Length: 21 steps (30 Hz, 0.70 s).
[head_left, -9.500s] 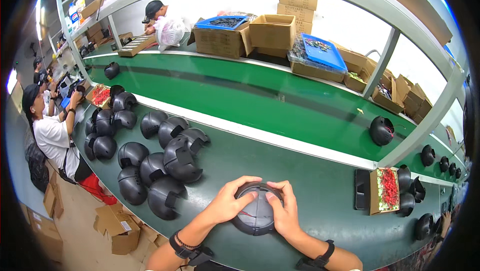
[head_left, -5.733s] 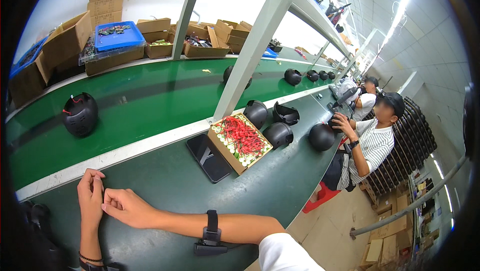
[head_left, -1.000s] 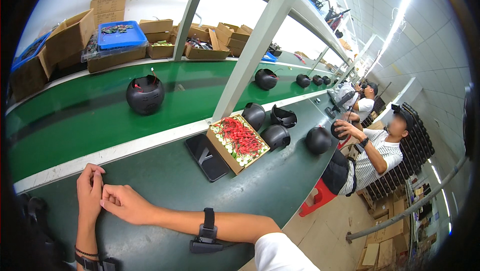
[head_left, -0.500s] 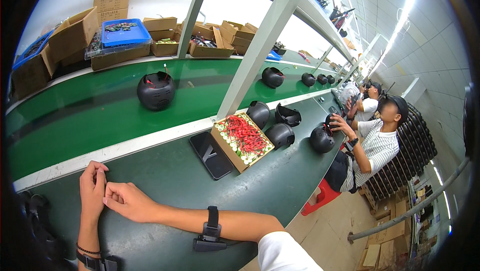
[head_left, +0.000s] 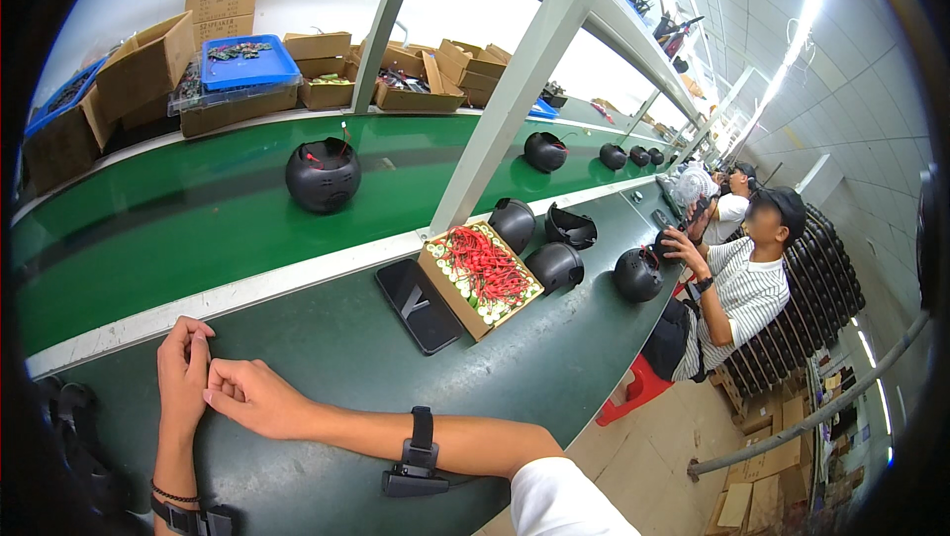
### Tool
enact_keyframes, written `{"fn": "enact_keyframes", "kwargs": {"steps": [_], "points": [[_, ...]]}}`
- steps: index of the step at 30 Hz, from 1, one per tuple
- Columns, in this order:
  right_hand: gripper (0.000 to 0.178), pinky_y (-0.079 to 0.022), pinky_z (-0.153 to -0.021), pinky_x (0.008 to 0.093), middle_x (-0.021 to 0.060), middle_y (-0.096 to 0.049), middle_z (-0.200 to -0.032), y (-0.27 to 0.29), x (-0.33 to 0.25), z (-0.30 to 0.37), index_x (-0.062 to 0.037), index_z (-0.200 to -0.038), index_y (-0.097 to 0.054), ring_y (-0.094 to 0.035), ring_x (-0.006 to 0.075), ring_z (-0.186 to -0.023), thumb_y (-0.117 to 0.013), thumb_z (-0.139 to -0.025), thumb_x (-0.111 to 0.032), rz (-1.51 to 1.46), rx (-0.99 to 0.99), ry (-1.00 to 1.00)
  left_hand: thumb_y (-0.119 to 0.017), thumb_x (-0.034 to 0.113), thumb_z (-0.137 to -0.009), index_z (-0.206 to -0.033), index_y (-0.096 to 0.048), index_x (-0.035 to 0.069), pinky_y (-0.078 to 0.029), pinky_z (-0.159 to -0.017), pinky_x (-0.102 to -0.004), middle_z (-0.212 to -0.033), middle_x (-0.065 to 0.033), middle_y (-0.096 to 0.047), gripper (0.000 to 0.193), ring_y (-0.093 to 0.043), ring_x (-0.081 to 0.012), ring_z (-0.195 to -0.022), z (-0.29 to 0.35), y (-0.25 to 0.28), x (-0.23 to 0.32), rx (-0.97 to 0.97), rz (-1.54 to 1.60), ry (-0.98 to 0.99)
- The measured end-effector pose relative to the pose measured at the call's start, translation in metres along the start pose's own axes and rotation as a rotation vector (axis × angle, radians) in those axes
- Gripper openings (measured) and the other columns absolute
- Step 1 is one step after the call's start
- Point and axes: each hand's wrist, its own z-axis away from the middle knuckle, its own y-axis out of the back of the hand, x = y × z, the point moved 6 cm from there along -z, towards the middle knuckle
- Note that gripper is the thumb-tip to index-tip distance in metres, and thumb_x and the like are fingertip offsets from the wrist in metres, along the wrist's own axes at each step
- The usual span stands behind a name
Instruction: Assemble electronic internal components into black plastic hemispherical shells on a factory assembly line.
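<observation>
My left hand (head_left: 184, 366) rests at the near left of the green worktable (head_left: 327, 363), its fingers loosely curled with nothing visible in them. Against it lies my right hand (head_left: 255, 397), closed in a loose fist, knuckles touching the left hand. A black phone (head_left: 418, 306) lies flat to the right of my hands. Beside it stands an open cardboard box (head_left: 482, 279) of red wires with pale round ends. Several black rounded shells (head_left: 554, 267) sit just beyond the box.
Beyond the table edge runs a green conveyor belt (head_left: 178, 259) carrying a black round housing (head_left: 324, 176) and several more farther right. A white post (head_left: 524, 91) rises at the table edge. On the right, a co-worker (head_left: 747, 284) handles a dark part near another housing (head_left: 638, 275).
The housings on the belt have shifted slightly to the right. The co-worker's hands have moved a little. My own hands stay where they were.
</observation>
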Motion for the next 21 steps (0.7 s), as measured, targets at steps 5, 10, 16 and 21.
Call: {"fn": "enact_keyframes", "kwargs": {"steps": [5,10,16,21], "points": [[0.023,-0.039,-0.054,0.0300,0.0012,-0.055,-0.065,-0.0020,0.0022,0.0000,-0.0014,-0.087,-0.057,-0.048,0.0093,-0.059,-0.066,-0.102,-0.016,-0.010,0.007,0.008,-0.052,0.008,-0.105,-0.095,-0.061,0.001,-0.030,-0.054,-0.0284,-0.065,0.0045,-0.044,0.016,-0.038,-0.0046,-0.060,0.0006,0.0016,0.0005,0.011,-0.015,-0.013],[0.024,-0.039,-0.056,0.0292,0.0010,-0.056,-0.068,0.0000,0.0031,0.0019,-0.0014,-0.087,-0.057,-0.049,0.0091,-0.061,-0.067,-0.102,-0.017,-0.011,0.004,-0.025,-0.052,0.008,-0.105,-0.095,-0.062,0.001,-0.031,-0.053,-0.0286,-0.065,0.0043,-0.044,0.016,-0.039,-0.0046,-0.060,0.0014,-0.0009,0.0010,0.004,-0.007,0.005],[0.027,-0.044,-0.057,0.0335,0.0070,-0.060,-0.067,0.0016,-0.0019,0.0020,0.0019,-0.084,-0.056,-0.055,0.0141,-0.060,-0.068,-0.100,-0.016,-0.030,0.024,0.009,-0.051,0.008,-0.105,-0.096,-0.062,0.001,-0.029,-0.054,-0.0284,-0.065,0.0044,-0.044,0.016,-0.038,-0.0049,-0.060,0.0014,-0.0002,0.0066,0.001,-0.028,-0.001],[0.024,-0.039,-0.055,0.0296,0.0009,-0.054,-0.067,-0.0011,0.0016,0.0025,-0.0022,-0.086,-0.056,-0.048,0.0092,-0.061,-0.066,-0.103,-0.017,-0.036,0.002,-0.023,-0.051,0.009,-0.105,-0.096,-0.062,0.001,-0.029,-0.054,-0.0284,-0.065,0.0045,-0.043,0.016,-0.037,-0.0050,-0.060,0.0021,0.0006,0.0067,-0.007,-0.035,0.016]]}}
